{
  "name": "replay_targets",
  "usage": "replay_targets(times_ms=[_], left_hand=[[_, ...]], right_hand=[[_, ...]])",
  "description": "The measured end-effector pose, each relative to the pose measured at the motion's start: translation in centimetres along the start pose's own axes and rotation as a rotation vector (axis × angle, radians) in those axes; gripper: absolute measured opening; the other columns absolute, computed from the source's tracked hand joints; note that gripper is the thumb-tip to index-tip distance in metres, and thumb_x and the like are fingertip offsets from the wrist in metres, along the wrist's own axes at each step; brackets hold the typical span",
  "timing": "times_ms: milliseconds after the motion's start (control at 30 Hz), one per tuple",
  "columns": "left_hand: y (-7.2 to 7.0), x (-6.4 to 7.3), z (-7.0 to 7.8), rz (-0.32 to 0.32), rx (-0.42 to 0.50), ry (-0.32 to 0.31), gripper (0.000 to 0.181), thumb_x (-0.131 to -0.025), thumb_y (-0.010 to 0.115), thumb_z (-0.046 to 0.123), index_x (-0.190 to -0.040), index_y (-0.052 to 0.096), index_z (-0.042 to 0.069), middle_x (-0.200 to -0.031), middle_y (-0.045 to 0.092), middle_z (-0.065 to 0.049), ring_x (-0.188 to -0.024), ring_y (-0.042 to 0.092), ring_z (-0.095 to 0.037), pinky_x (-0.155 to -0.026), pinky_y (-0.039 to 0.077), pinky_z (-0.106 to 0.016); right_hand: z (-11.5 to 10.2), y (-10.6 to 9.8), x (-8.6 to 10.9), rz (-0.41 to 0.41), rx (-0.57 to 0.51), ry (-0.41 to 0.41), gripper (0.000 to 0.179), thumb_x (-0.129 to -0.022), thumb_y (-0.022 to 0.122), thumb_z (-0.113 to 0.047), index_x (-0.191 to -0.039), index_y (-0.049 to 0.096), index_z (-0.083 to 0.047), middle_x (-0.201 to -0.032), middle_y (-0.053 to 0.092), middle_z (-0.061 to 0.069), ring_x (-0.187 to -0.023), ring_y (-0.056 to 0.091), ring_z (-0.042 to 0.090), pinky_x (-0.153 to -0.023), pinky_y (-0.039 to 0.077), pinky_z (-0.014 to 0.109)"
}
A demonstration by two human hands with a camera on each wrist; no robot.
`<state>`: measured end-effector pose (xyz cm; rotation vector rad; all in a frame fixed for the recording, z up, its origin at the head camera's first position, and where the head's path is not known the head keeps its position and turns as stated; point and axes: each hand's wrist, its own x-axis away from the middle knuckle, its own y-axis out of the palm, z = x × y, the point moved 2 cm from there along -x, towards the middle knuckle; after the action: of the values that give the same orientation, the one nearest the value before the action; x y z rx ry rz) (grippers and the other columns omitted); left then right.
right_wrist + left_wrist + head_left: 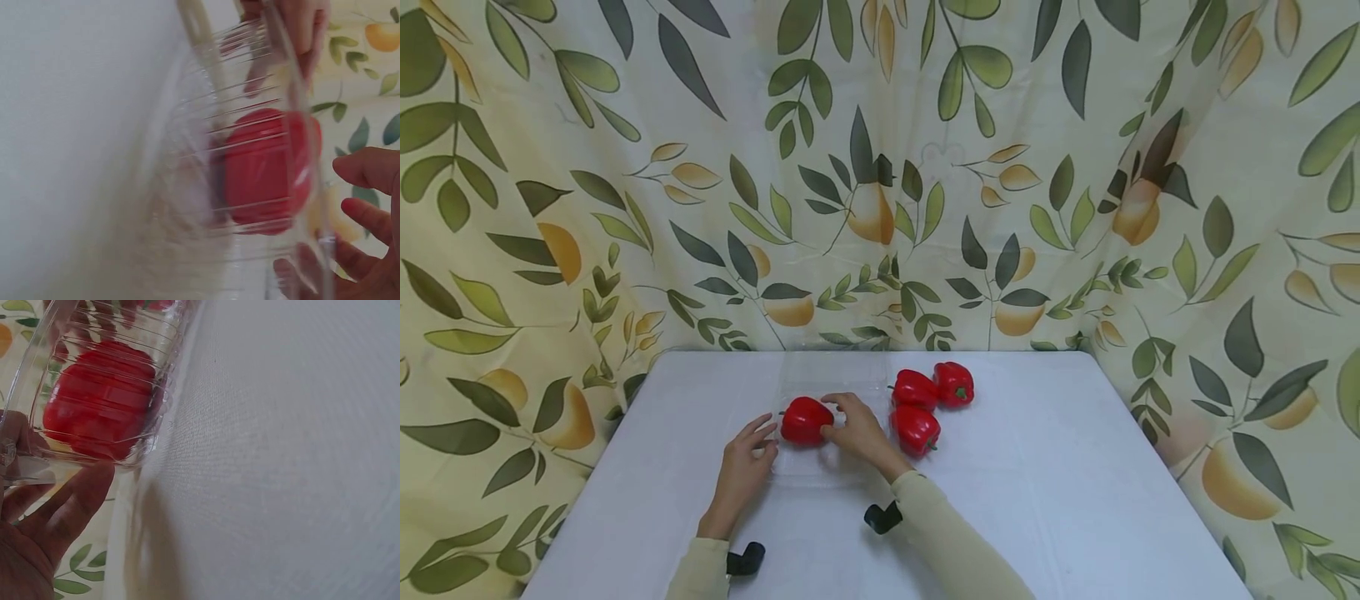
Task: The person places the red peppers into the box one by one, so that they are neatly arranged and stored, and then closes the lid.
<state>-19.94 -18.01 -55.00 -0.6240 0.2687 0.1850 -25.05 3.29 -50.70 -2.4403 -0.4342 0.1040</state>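
Note:
A clear plastic clamshell container (850, 481) lies on the table, its lid folded back toward the wall. Inside, toward the left, sits one red bell pepper (807, 422), seen through the ribbed plastic in both wrist views. My left hand (747, 468) holds the container's left side, the tip of its thumb (94, 478) against the clear wall. Over the right part of the container is my right hand (859, 433), its fingers spread and close to the pepper. In the right wrist view those fingers (369, 219) are apart from the pepper, with nothing between them.
Three more red bell peppers lie together right of the container: one in front (916, 432), one behind it (914, 389) and one at the far right (954, 384). A white cloth covers the table (1037, 483). Leaf-patterned curtain (880, 275) hangs behind and at both sides.

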Motion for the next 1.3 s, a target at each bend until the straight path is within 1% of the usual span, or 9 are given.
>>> replay_targets(times_ms=[133, 367, 433, 600, 767, 900, 1033, 1167, 1300], left_hand=[[0.0, 0.1, 0.0, 0.004, -0.001, -0.006, 0.035, -0.088, 0.063, 0.004, -0.123, 0.068, 0.003, -0.14, 0.059, -0.009, -0.097, 0.072, -0.026, -0.066, 0.053, -0.015], [0.0, 0.2, 0.1, 0.004, 0.008, -0.015, 0.034, -0.088, 0.063, 0.003, -0.122, 0.068, 0.002, -0.139, 0.059, -0.008, -0.098, 0.072, -0.026, -0.065, 0.052, -0.016], [-0.1, 0.2, 0.1, -0.001, 0.003, -0.012, 0.035, -0.088, 0.062, 0.003, -0.123, 0.068, 0.002, -0.14, 0.059, -0.008, -0.098, 0.072, -0.025, -0.068, 0.053, -0.015], [-0.1, 0.2, 0.0, -0.005, -0.006, -0.015, 0.035, -0.089, 0.062, 0.004, -0.123, 0.068, 0.003, -0.141, 0.058, -0.008, -0.099, 0.072, -0.024, -0.072, 0.054, -0.015], [0.0, 0.2, 0.0, -0.005, 0.007, -0.019, 0.036, -0.088, 0.062, 0.003, -0.124, 0.067, 0.002, -0.141, 0.058, -0.009, -0.098, 0.072, -0.025, -0.07, 0.054, -0.014], [0.0, 0.2, 0.1, -0.002, -0.003, -0.02, 0.035, -0.088, 0.062, 0.004, -0.123, 0.068, 0.003, -0.14, 0.059, -0.007, -0.097, 0.072, -0.024, -0.07, 0.053, -0.013], [0.0, 0.0, 0.3, -0.001, 0.004, -0.006, 0.035, -0.089, 0.062, 0.005, -0.123, 0.068, 0.003, -0.14, 0.058, -0.007, -0.097, 0.072, -0.024, -0.068, 0.054, -0.014], [-0.1, -0.2, 0.4, -0.009, 0.009, 0.003, 0.035, -0.09, 0.062, 0.007, -0.124, 0.067, 0.003, -0.141, 0.057, -0.008, -0.099, 0.072, -0.024, -0.07, 0.055, -0.014], [-0.2, 0.1, 0.2, -0.005, -0.005, -0.005, 0.035, -0.089, 0.062, 0.005, -0.123, 0.068, 0.003, -0.14, 0.058, -0.008, -0.097, 0.072, -0.024, -0.07, 0.054, -0.015]], right_hand=[[-0.6, -0.9, 0.7, 0.006, -0.02, -0.023, 0.054, -0.085, 0.073, -0.023, -0.136, 0.054, -0.022, -0.141, 0.052, 0.005, -0.127, 0.052, 0.03, -0.094, 0.056, 0.049], [-1.1, -2.2, 1.7, 0.022, -0.068, -0.068, 0.054, -0.085, 0.073, -0.021, -0.136, 0.054, -0.021, -0.142, 0.052, 0.005, -0.129, 0.051, 0.033, -0.097, 0.054, 0.052], [-1.2, -2.6, 2.0, 0.031, -0.076, -0.084, 0.054, -0.085, 0.073, -0.02, -0.136, 0.055, -0.021, -0.142, 0.052, 0.005, -0.129, 0.051, 0.034, -0.098, 0.053, 0.052], [-1.9, -3.6, 2.9, 0.047, -0.091, -0.103, 0.054, -0.084, 0.074, -0.022, -0.135, 0.055, -0.023, -0.141, 0.053, 0.003, -0.128, 0.052, 0.03, -0.099, 0.052, 0.052], [-2.9, -4.5, 4.2, 0.065, -0.1, -0.135, 0.055, -0.082, 0.076, -0.022, -0.134, 0.056, -0.023, -0.14, 0.053, 0.002, -0.127, 0.052, 0.028, -0.1, 0.052, 0.053], [-3.3, -5.2, 5.0, 0.085, -0.089, -0.166, 0.055, -0.083, 0.075, -0.022, -0.134, 0.055, -0.022, -0.14, 0.053, 0.001, -0.127, 0.053, 0.024, -0.099, 0.054, 0.048], [-3.5, -6.0, 5.6, 0.117, -0.092, -0.203, 0.056, -0.082, 0.075, -0.021, -0.135, 0.055, -0.019, -0.139, 0.054, 0.001, -0.126, 0.054, 0.024, -0.098, 0.054, 0.048], [-3.5, -6.7, 6.0, 0.149, -0.095, -0.215, 0.057, -0.08, 0.076, -0.019, -0.134, 0.056, -0.018, -0.138, 0.055, 0.0, -0.125, 0.055, 0.024, -0.097, 0.055, 0.049], [-3.2, -6.9, 6.3, 0.139, -0.083, -0.208, 0.058, -0.08, 0.078, -0.021, -0.134, 0.056, -0.02, -0.138, 0.055, -0.001, -0.125, 0.055, 0.024, -0.097, 0.055, 0.047]])
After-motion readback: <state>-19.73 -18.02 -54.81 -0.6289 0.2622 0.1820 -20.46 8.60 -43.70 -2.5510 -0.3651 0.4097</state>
